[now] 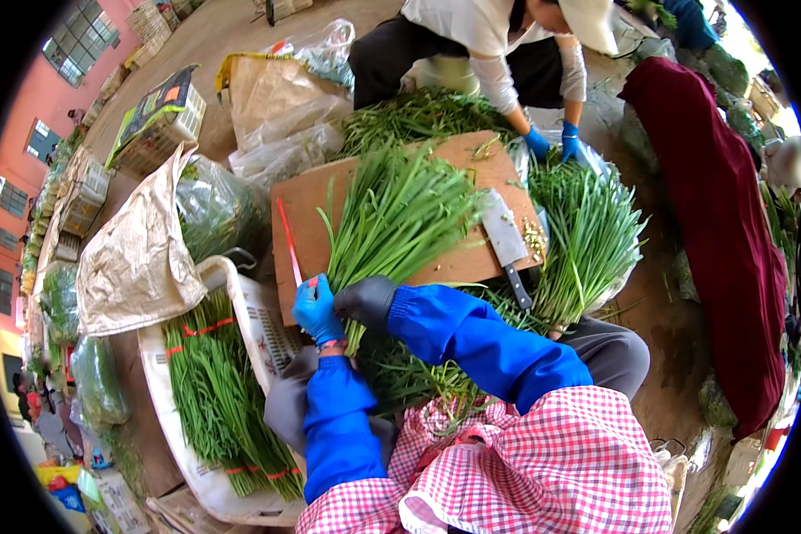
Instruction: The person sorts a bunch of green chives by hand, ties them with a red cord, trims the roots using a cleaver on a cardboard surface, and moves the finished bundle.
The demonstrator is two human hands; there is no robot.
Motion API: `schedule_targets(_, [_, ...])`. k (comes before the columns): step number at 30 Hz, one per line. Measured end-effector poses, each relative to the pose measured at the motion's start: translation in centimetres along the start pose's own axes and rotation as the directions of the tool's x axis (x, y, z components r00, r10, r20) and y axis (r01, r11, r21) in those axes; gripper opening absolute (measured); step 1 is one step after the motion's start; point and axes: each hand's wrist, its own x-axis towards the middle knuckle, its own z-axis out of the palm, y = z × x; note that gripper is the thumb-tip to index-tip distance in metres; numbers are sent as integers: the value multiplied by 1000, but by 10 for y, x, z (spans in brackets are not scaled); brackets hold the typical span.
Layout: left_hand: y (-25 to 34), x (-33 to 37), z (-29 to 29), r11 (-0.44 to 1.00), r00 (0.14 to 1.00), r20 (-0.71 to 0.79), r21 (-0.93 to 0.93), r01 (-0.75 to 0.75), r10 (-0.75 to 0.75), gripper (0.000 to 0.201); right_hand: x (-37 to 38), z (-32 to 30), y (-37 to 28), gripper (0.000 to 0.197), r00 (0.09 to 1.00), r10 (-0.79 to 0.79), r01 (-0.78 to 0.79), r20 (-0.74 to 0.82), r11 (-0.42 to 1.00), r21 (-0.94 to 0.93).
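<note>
Brown board (449,269) under green stalks (400,214), fanned beyond left grip (315,310) and right grip (366,301), both closed low around them.

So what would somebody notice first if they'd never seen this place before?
Probably the big bunch of long green leaves on the brown board in the middle, with a left hand in a bright blue glove and a right hand in a dark one at its near end. Next, perhaps, the cleaver on the board's right side and the long dark red cloth far right.
</note>
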Motion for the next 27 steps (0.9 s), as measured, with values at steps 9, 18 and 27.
schedule_targets(9, [78, 62, 25, 948, 842, 524, -314, 54, 126, 14, 23, -106, -48, 6, 993, -117, 89, -14, 821, -563])
schedule_targets(18, [-24, 32, 107, 996, 589, 806, 90, -20, -61, 26, -13, -22, 109, 7, 954, 217, -208, -207, 976, 66])
schedule_targets(27, [-20, 68, 112, 950, 337, 889, 280, 138, -311, 20, 7, -41, 95, 17, 842, 540, -535, 14, 830, 161])
